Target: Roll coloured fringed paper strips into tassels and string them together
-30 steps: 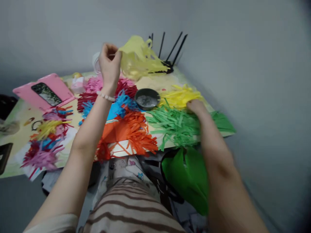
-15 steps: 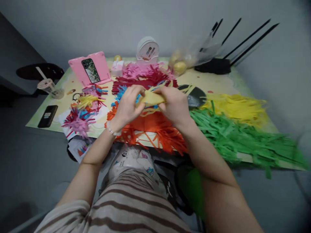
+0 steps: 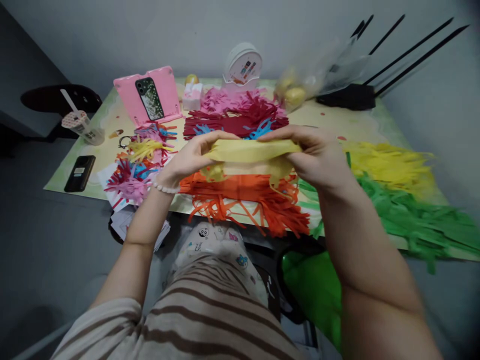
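A strip of pale yellow fringed tissue paper (image 3: 253, 151) is stretched level between my two hands, its fringes hanging at both sides. My left hand (image 3: 193, 155) pinches one end of it and my right hand (image 3: 318, 156) grips the other. Below the strip, orange fringed paper (image 3: 240, 187) lies spread near the table's front edge. Beyond it are dark red fringed paper (image 3: 228, 125) and some blue fringe (image 3: 260, 130), mostly hidden. Pink fringed paper (image 3: 228, 101) sits farther back.
Mixed coloured tassels (image 3: 140, 165) lie at left, near a black phone (image 3: 79, 173) and a drink cup (image 3: 83, 127). A pink case (image 3: 125, 97) stands behind. Green (image 3: 412, 210) and yellow (image 3: 390, 162) fringes cover the right side, below a black router (image 3: 348, 96) and bagged yellow fruit (image 3: 294, 96).
My hands have moved apart, drawing the bunched yellow paper out into a wide strip. The view has shifted slightly, so the table's things appear farther right.
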The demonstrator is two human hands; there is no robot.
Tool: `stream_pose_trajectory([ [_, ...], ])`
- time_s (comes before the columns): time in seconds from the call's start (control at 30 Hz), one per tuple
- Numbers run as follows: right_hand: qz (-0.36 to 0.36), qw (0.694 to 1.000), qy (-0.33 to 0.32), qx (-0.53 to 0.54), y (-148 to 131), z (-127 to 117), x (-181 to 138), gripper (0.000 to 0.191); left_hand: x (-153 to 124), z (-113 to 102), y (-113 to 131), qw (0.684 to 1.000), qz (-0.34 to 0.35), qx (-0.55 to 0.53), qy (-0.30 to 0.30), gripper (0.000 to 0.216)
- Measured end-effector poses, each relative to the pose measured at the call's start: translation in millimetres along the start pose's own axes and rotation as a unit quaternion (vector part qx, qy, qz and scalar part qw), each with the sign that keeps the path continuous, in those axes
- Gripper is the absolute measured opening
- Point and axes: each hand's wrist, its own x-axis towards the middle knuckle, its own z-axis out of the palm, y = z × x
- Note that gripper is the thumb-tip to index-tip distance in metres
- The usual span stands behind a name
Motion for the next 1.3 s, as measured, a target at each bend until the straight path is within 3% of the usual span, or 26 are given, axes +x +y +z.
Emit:
stream_pose_trajectory([
  [0.1, -0.003, 1.0, -0.014, -0.008, -1.5, -0.7, -0.7, 0.034, 2.1, -8.1, 10.3, 0.994, -0.026, -0.054, -0.087, 0.069],
  [0.17, -0.023, 0.999, -0.022, -0.026, -3.3, -0.9, -0.5, 0.032, 5.8, -8.4, 12.4, 0.992, -0.053, -0.07, -0.091, 0.072],
  [0.27, -0.05, 0.995, -0.052, -0.072, -4.6, -6.5, 1.1, 0.033, 12.0, -3.9, 10.3, 0.991, -0.104, -0.034, -0.077, 0.054],
  [0.37, -0.07, 0.984, -0.131, -0.095, -1.3, -21.0, 4.7, 0.033, 16.2, -0.7, 8.7, 0.989, -0.131, 0.007, -0.076, 0.035],
  [0.5, 0.027, 0.969, -0.245, -0.016, 4.6, -35.5, 12.1, 0.064, 19.9, -0.1, 9.7, 0.99, -0.122, 0.038, -0.065, 0.025],
  [0.57, 0.092, 0.965, -0.243, 0.024, 4.2, -33.6, 16.0, 0.076, 21.5, 0.3, 9.5, 0.989, -0.12, 0.051, -0.063, 0.022],
  [0.63, 0.132, 0.964, -0.229, 0.003, 1.7, -27.6, 19.5, 0.076, 22.4, 1.0, 8.3, 0.989, -0.116, 0.067, -0.063, 0.02],
  [0.77, 0.179, 0.955, -0.206, -0.12, -4.6, -18.7, 24.2, 0.048, 21.4, 1.0, 5.5, 0.987, -0.103, 0.114, -0.052, 0.022],
  [0.93, 0.192, 0.948, -0.2, -0.154, -8.8, -18.2, 27.0, 0.028, 21.0, 1.0, 5.4, 0.984, -0.102, 0.123, -0.075, 0.026],
  [1.03, 0.179, 0.954, -0.184, -0.154, -9.8, -19.1, 26.6, 0.035, 23.0, 1.5, 6.8, 0.983, -0.098, 0.137, -0.077, 0.029],
  [1.17, 0.175, 0.959, -0.193, -0.111, -8.2, -22.7, 23.4, 0.059, 25.2, -0.1, 8.0, 0.982, -0.092, 0.149, -0.075, 0.03],
  [1.3, 0.179, 0.957, -0.193, -0.12, -5.2, -24.4, 20.4, 0.052, 25.9, -4.6, 8.1, 0.978, -0.089, 0.17, -0.083, 0.036],
])
